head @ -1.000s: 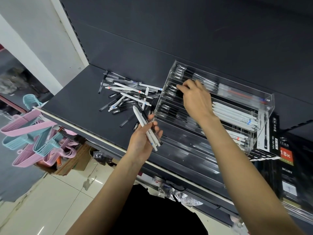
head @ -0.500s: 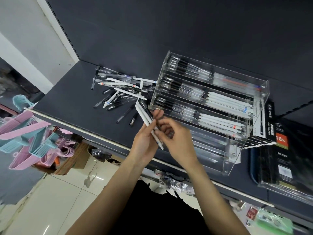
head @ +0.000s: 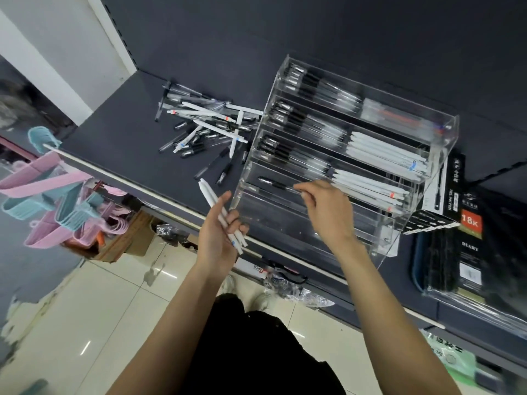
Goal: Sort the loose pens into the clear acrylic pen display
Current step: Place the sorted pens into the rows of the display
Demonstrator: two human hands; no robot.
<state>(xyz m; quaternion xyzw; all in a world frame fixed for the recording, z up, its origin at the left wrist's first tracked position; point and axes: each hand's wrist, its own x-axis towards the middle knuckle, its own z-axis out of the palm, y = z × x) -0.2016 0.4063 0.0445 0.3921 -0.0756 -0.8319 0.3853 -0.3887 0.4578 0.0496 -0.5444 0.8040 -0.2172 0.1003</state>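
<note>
Acrylic pen display (head: 433, 135): clear and stepped, sitting on the dark shelf (head: 119, 124) against the back panel; its upper tiers are holding rows of black-capped clear pens on the left and white pens on the right.
Head view, right hand (head: 328, 208): reaching over the lower front tiers, its grip pinching a black-grip clear pen (head: 278, 185) at one end, fingers curled round it; the pen is lying nearly level along a lower tier, its tip pointing left.
Head view, left hand (head: 218, 233): hovering just in front of the display's left front corner, palm up, its grip clamped on a small bundle of white pens (head: 221, 215) that are sticking up and to the left past the thumb.
Loose pens (head: 205, 126): lying in a mixed pile of clear and white ones on the shelf, just left of the display.
Hangers (head: 54, 195): pink and blue, bunched below the shelf edge at far left.
Diary box (head: 467, 240): black, sitting right of the display.
</note>
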